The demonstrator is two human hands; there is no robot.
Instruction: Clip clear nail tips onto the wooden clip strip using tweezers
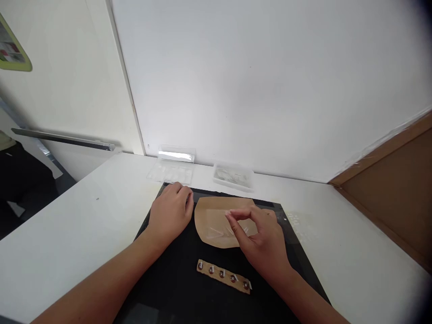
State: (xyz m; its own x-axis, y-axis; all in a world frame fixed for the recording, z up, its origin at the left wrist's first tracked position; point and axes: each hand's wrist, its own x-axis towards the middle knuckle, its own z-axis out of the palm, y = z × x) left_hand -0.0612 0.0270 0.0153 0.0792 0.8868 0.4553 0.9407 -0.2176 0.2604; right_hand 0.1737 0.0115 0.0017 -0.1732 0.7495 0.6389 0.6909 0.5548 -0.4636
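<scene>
My right hand is above a tan paper sheet, its thumb and index finger pinched together. Something small and pale may be at the fingertips, too small to name. On the sheet lie several thin clear strips. My left hand rests at the far left part of a black board, fingers curled under so that anything in them is hidden. Nearer to me on the board is a narrow cardboard strip, carrying a row of several shiny dark-brown round pieces, each with a small white tab.
Along the wall at the back of the white table stand an open clear plastic case and a shallow translucent box with pale contents. A brown wood-framed panel borders the right side. Dark clothing of another person shows at far left.
</scene>
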